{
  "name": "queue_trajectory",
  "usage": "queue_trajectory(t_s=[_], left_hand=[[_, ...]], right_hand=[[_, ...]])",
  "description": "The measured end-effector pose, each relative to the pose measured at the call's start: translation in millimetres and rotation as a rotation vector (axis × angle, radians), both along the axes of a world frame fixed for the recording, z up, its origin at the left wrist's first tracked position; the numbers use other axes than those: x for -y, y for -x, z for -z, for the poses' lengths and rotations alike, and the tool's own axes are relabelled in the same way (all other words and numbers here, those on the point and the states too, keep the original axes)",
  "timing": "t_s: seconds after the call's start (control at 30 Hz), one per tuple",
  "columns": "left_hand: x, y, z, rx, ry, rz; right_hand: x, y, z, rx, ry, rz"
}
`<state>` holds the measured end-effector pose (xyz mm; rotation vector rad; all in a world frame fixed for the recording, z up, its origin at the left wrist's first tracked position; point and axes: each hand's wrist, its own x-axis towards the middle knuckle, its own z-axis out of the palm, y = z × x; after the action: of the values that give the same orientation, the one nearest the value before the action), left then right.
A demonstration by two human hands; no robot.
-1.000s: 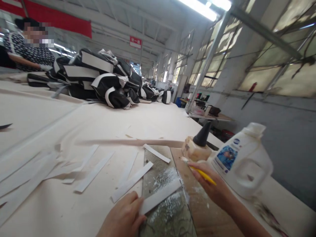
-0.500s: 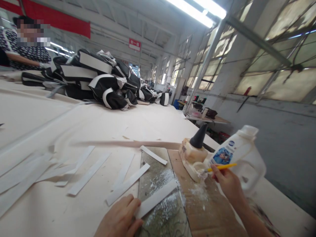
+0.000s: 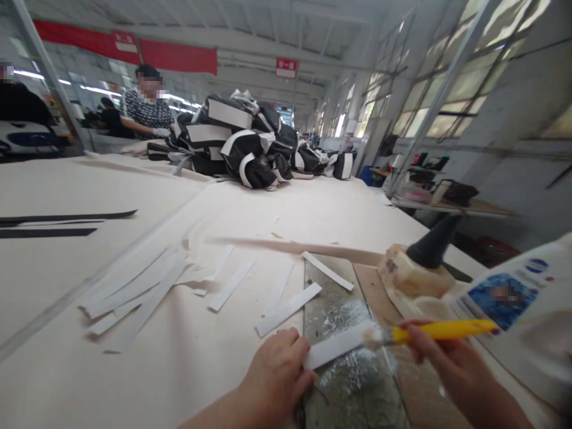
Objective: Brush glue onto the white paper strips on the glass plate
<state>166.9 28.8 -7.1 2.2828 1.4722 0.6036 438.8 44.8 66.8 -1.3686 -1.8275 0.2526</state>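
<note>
Over slab [image 3: 353,396]: left hand [image 3: 279,363] pinches white strip [image 3: 337,348]; right hand [image 3: 451,363] grips brush [image 3: 447,329] at far end. Light, even strokes advisable.

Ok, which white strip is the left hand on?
The white strip across the middle of the stained board, held at one end by the left hand, with the brush at the other. The other strips lie loose, unheld.

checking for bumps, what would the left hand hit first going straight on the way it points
The left hand would likely meet the brush bristles, along the strip it holds; depth is unclear.
</note>
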Motion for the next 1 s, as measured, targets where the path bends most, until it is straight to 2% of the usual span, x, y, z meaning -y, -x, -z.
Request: queue_trajectory(t_s=[0.1,0.17,0.27,0.37,0.43,0.5,0.57,0.63,0.7,0.73,0.8,0.9,1.0], left_hand=[[0.3,0.8,-0.2,0.021,-0.006,-0.003],[-0.3,1.5,0.5,0.026,-0.006,-0.007],[-0.9,1.7,1.8,0.025,0.008,0.002],[-0.9,0.8,2.5,0.04,0.011,0.0],[-1.0,0.2,2.6,0.048,0.014,-0.01],[-1.5,-0.1,2.5,0.052,0.017,-0.009],[-2.1,0.0,2.3,0.053,0.017,-0.006],[-2.4,0.7,1.9,0.048,0.019,-0.009],[-2.5,1.6,1.4,0.043,0.015,-0.014],[-2.4,1.9,1.3,0.042,0.01,-0.015],[-2.3,2.2,1.1,0.041,0.003,-0.011],[-2.5,1.6,1.1,0.036,0.016,-0.011],[-2.7,1.0,0.2,0.025,0.035,-0.016]], right_hand=[[-1.1,52.3,13.8,0.035,0.142,-0.25],[-11.6,60.1,21.0,0.077,0.169,-0.291],[-36.8,31.5,22.0,0.134,0.136,-0.134],[-57.0,-6.8,6.8,0.234,0.084,0.064],[-57.1,-14.1,-6.7,0.264,0.024,0.157],[-46.0,-2.3,-15.4,0.217,-0.069,0.185],[-31.3,20.7,-14.9,0.144,-0.101,0.077],[-23.7,40.1,-6.1,0.126,-0.013,-0.122],[-29.1,43.8,5.1,0.147,0.107,-0.227],[-36.1,38.8,9.2,0.159,0.144,-0.204],[-52.9,20.7,10.8,0.181,0.153,-0.046],[-65.9,1.4,-2.1,0.236,0.082,0.176],[-57.6,13.3,-14.0,0.186,-0.015,0.147]])
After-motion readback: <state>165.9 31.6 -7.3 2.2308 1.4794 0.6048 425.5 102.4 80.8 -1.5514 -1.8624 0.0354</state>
